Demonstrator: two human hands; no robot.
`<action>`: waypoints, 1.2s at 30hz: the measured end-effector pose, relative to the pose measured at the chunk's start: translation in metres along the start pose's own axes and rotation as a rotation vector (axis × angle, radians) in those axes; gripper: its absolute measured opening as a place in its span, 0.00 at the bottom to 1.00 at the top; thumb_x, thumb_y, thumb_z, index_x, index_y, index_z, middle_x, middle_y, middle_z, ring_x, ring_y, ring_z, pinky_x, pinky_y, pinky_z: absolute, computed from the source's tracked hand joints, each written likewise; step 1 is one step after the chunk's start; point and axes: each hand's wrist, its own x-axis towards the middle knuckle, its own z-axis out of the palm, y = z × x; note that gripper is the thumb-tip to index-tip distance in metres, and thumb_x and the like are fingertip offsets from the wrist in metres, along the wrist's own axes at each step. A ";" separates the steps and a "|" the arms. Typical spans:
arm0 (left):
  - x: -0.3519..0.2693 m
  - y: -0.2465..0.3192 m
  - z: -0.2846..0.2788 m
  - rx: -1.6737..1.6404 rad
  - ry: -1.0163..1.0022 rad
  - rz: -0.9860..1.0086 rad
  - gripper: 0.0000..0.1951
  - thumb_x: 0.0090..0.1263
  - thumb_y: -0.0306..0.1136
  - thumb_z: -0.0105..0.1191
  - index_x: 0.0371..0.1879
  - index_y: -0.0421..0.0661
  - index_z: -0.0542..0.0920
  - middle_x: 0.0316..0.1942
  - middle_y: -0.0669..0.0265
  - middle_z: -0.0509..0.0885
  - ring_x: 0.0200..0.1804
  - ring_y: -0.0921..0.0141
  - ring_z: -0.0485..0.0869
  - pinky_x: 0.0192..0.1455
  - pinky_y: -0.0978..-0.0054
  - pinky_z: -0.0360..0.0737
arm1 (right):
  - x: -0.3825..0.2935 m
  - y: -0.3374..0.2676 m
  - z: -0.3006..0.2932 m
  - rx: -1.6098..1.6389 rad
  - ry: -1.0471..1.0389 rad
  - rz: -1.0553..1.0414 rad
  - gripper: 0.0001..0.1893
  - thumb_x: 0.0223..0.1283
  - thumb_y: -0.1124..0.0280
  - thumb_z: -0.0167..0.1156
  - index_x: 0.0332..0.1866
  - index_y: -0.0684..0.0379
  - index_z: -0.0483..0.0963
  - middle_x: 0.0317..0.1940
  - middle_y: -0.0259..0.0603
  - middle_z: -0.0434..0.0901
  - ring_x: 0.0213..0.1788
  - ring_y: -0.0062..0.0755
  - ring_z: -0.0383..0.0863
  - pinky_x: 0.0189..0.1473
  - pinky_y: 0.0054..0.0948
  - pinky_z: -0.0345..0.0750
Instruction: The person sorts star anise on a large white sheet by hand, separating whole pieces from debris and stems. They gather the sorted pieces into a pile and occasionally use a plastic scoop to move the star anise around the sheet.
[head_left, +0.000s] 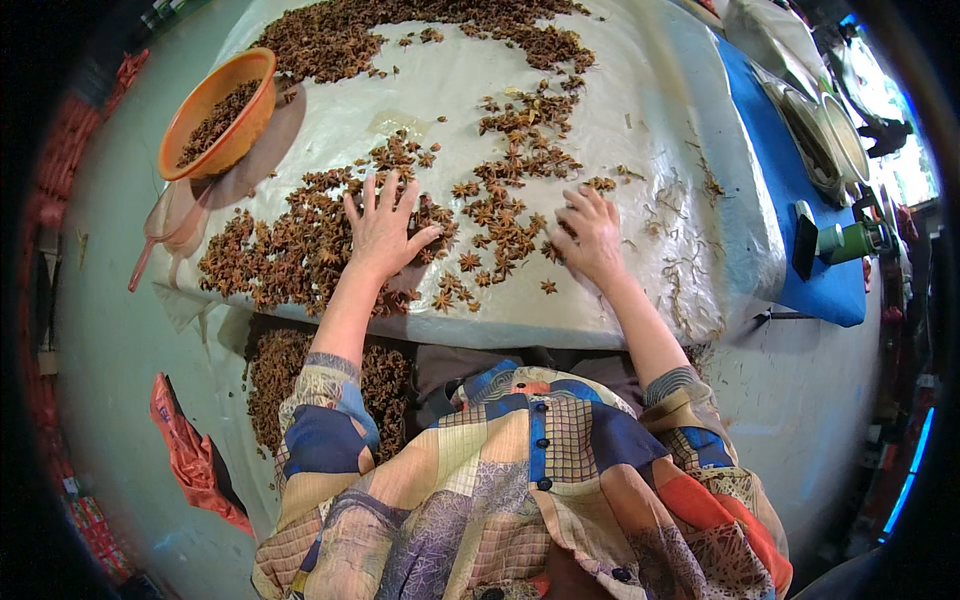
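My left hand (384, 234) rests palm down, fingers apart, on the right side of a dense heap of star anise (292, 247). At the right edge of a looser strip of star anise (502, 214) is my right hand (589, 231), its fingers bent towards the sheet. Whether its fingertips pinch a piece is hidden beneath them. A single star anise (549, 286) lies just below that hand. The spices are spread on a table covered with pale plastic sheeting (420, 97). Across the far side runs a larger heap of star anise (330, 37).
An orange plastic bowl (251, 124) with star anise inside stands at the left edge, beside a red scoop (161, 225). Stems (682, 277) are scattered on the right. A blue surface (817, 270) holds a green container (851, 244). More star anise (277, 382) lies below the table; a red bag (191, 450) lies left.
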 end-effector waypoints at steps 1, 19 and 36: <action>0.003 0.002 0.000 -0.077 0.102 0.103 0.38 0.71 0.65 0.48 0.76 0.60 0.62 0.80 0.61 0.52 0.82 0.54 0.45 0.76 0.33 0.35 | 0.012 0.004 0.004 0.106 0.062 0.000 0.19 0.60 0.55 0.63 0.52 0.54 0.82 0.58 0.41 0.80 0.66 0.45 0.71 0.67 0.49 0.63; -0.007 -0.022 0.011 -0.556 0.589 0.325 0.28 0.68 0.47 0.60 0.61 0.40 0.73 0.61 0.49 0.74 0.67 0.50 0.69 0.70 0.51 0.65 | 0.062 -0.054 0.009 0.257 0.091 -0.303 0.07 0.59 0.72 0.64 0.41 0.58 0.78 0.43 0.39 0.82 0.48 0.42 0.79 0.54 0.40 0.70; 0.019 0.034 0.006 -0.469 0.403 0.321 0.32 0.68 0.49 0.60 0.69 0.52 0.68 0.73 0.51 0.60 0.75 0.48 0.57 0.75 0.43 0.56 | 0.049 -0.019 -0.018 0.112 -0.173 0.156 0.19 0.65 0.66 0.62 0.61 0.52 0.78 0.63 0.45 0.77 0.65 0.47 0.74 0.72 0.46 0.65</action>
